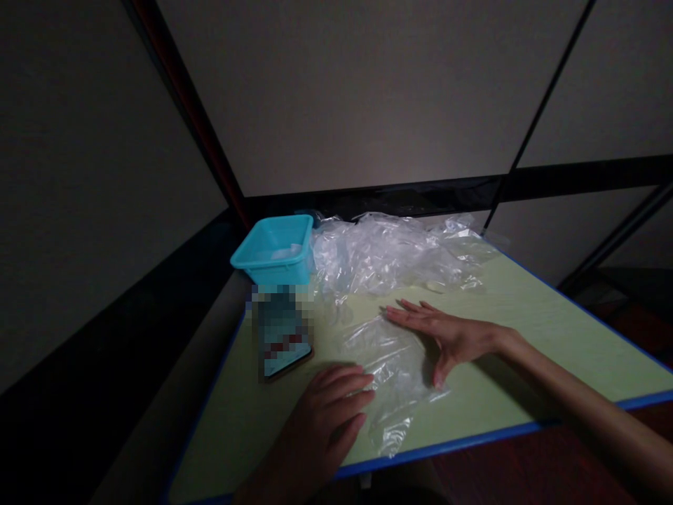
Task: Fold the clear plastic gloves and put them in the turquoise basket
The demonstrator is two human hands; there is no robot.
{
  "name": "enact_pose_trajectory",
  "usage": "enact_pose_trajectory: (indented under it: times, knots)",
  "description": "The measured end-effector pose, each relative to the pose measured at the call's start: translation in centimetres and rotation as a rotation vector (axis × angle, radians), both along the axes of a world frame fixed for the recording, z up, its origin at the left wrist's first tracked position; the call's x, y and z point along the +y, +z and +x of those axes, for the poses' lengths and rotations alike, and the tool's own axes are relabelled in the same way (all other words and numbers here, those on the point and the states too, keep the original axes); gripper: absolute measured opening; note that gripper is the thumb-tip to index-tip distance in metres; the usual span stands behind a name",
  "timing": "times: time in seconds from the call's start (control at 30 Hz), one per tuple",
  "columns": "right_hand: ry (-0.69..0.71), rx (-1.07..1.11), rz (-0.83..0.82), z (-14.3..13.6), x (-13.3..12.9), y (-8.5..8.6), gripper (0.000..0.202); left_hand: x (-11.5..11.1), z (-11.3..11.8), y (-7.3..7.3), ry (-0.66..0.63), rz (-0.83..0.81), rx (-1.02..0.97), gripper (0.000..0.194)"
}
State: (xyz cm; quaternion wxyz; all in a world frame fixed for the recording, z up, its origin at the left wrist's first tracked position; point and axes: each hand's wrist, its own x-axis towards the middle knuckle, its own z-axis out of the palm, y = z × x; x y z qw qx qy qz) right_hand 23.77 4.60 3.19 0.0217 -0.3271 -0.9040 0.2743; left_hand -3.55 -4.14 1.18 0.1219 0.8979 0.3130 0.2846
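Observation:
A clear plastic bag lies flat and wrinkled on the light green table near its front edge. My right hand rests at the bag's right side, fingers stretched forward and thumb spread apart, with nothing gripped. On the bag's left, my left hand has its fingers loosely extended, their tips at the plastic's edge; it holds nothing. Whether those fingertips press on the plastic I cannot tell. Behind the bag spreads a heap of crumpled clear plastic bags.
A turquoise plastic basket stands at the table's back left, with something whitish inside. In front of it lies a phone, its screen blurred out. The table has a blue edge; panelled walls rise behind and at left.

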Motion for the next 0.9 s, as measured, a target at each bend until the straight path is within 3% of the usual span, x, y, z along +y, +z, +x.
enact_pose_trajectory:
  times: [0.1,0.4,0.57,0.9]
  knots:
    - [-0.021,-0.069,-0.001,0.0,-0.1,-0.4,0.118,-0.2,-0.6,0.0,-0.038,0.045,0.090,0.039]
    - [-0.098,-0.057,0.046,0.1,-0.6,-1.6,0.113,0.5,-1.6,-0.9,0.138,0.202,0.210,0.030]
    - [-0.151,-0.043,0.094,0.1,-1.3,-1.9,0.113,0.6,-1.6,-1.3,0.257,0.152,0.303,0.036]
    - [-0.172,-0.095,0.206,0.3,-2.2,-2.3,0.109,0.6,-2.0,-2.3,0.309,0.131,0.295,0.034]
